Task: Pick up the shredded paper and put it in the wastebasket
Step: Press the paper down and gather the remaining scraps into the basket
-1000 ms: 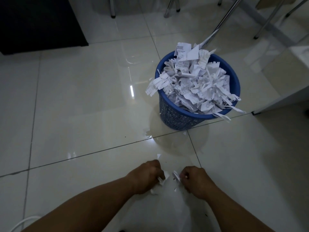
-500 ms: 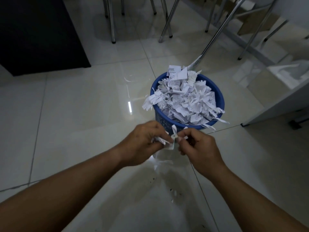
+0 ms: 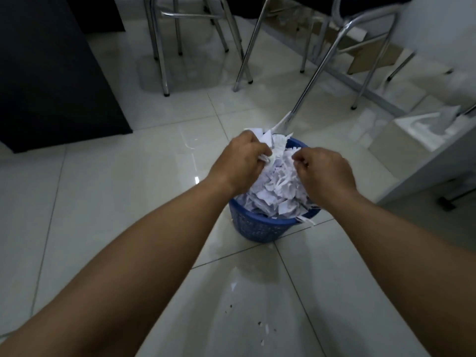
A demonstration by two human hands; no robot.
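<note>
Left grip [image 3: 239, 161] clutches shreds [image 3: 268, 157] over upright wastebasket [image 3: 257, 228]

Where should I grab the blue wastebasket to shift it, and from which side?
Probably the bare near-left rim of the wastebasket, from the left: shredded paper heaps above the rim and strips overhang the near-right edge.

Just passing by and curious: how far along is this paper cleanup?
Mostly done: the basket is heaped with paper. In hand: the left hand grips scraps above it; the right hand hovers curled beside. Left: a few bits on the floor nearer the camera.
</note>
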